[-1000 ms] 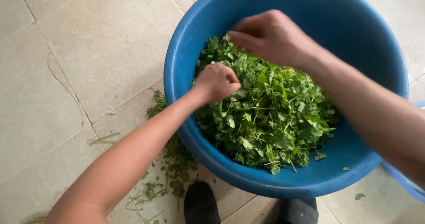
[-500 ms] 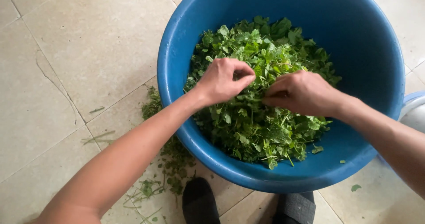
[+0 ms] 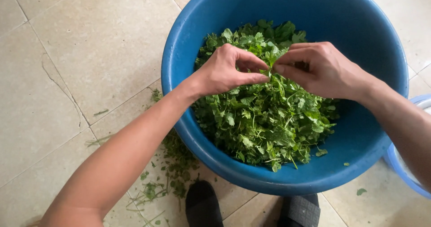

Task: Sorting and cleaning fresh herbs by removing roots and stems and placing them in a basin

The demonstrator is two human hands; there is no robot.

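Now drawn together over the blue tub (image 3: 179, 70), left hand (image 3: 226, 72) and right hand (image 3: 323, 70) pinching one sprig (image 3: 270, 56) above the leafy greens (image 3: 265, 119), right hand no longer at the far rim.

left hand (image 3: 226, 72) + right hand (image 3: 321, 67): pinching one sprig (image 3: 270, 61) | over greens (image 3: 265, 115) | blue basin (image 3: 188, 43)

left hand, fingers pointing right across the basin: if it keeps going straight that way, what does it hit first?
The left hand would most likely meet the right hand first: their fingertips nearly touch, pinching a sprig above the green leaves in the blue basin. Whether they already touch cannot be told.
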